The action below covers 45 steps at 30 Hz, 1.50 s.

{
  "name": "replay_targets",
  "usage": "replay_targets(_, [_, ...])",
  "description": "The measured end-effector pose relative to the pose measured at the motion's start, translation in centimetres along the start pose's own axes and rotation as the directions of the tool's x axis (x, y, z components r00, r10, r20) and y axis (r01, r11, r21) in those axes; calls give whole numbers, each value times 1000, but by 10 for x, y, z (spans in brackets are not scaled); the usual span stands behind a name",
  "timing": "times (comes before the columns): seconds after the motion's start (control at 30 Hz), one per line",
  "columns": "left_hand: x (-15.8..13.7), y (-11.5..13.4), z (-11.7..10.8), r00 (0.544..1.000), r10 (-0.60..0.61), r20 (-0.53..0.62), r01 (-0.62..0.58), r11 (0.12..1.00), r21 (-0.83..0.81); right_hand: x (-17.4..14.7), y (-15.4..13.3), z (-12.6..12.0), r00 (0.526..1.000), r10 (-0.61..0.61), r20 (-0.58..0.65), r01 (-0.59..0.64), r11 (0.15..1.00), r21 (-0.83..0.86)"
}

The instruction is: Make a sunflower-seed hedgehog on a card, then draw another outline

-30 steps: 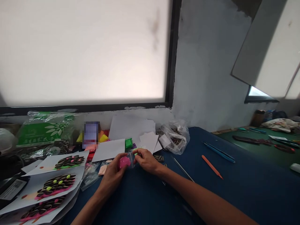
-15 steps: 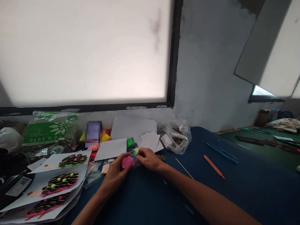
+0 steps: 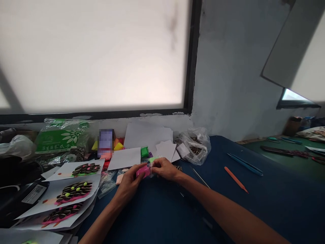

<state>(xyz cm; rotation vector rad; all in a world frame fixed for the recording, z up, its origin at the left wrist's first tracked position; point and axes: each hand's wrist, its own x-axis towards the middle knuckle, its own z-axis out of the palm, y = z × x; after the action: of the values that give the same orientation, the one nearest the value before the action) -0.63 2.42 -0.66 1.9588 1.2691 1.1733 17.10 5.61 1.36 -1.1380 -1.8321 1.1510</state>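
Observation:
My left hand (image 3: pixel 130 180) is closed around a packet of pink modelling clay (image 3: pixel 143 172), which looks soft and sits in clear plastic. At the packet's right end my right hand (image 3: pixel 164 168) pinches the clear plastic wrapper (image 3: pixel 151 168); its fingertips are partly hidden. Both hands are raised slightly over the blue table (image 3: pixel 152 210). Just behind them lie a green clay packet (image 3: pixel 144 151) and a blank white card (image 3: pixel 124 158). A pale pink clay packet (image 3: pixel 119 179) lies left of my left hand.
Cards with sunflower-seed hedgehogs (image 3: pixel 73 193) overlap at the left. Behind them stands a green seed bag (image 3: pixel 56 139). A clear bag of seeds (image 3: pixel 195 147) rests by the wall. To the right lie blue tweezers (image 3: pixel 245 164), an orange tool (image 3: pixel 236 179) and a thin metal rod (image 3: pixel 201 178).
My right fingers have shifted slightly on the wrapper, and the packet has turned in my left hand. The whole view has swung a little left, revealing another card at the bottom left.

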Motion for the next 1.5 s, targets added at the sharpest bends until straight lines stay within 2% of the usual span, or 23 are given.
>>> replay_targets(0.2, [1,1,3,999,38,-4,-38,999,2,2,3,0,996,-43,-79,41,998,-38])
replay_targets(0.4, [-1,4,0,1000,-28,-13,28,999,36,2,2,-2,978,-55,-199,42,997,-72])
replay_targets(0.5, [-2,4,0,995,-69,-73,73,996,58,2,3,-3,979,-61,-193,47,996,-75])
replay_targets(0.67, [-2,7,0,992,-113,-47,114,993,27,4,2,-6,990,-34,-138,27,998,-49])
replay_targets(0.83, [-2,7,0,991,-115,-74,118,992,42,2,-1,-3,996,-41,-75,37,998,-54])
replay_targets(0.97, [-2,5,1,994,-93,-57,94,995,15,0,-1,0,990,-74,-120,60,991,-119])
replay_targets(1.17, [-2,0,2,992,-71,-104,72,997,2,2,4,-9,976,-92,-196,40,966,-254])
replay_targets(1.37, [-1,-8,5,991,21,-134,-7,995,102,1,3,-8,987,-103,-123,58,943,-326])
replay_targets(1.5, [-1,-9,8,989,132,-67,-113,966,231,-2,-2,-5,989,-131,-74,97,932,-348])
